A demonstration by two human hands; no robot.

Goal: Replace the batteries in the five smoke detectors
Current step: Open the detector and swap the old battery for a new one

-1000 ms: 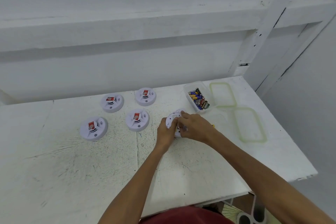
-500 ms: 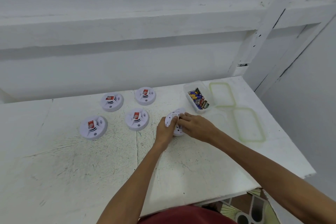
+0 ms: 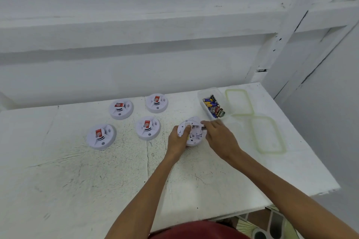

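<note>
Batteries [image 3: 213, 105] loose in clear tub [image 3: 223, 99]

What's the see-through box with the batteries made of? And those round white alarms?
The box looks like clear plastic: you can see the batteries through its walls. The round alarms look like smooth white moulded plastic, probably hard, with dark slots shaped into the shell and a faint sheen.

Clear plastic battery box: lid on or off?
Off. The clear plastic box stands open-topped, batteries exposed; two green-rimmed lids lie beside it on the table.
</note>
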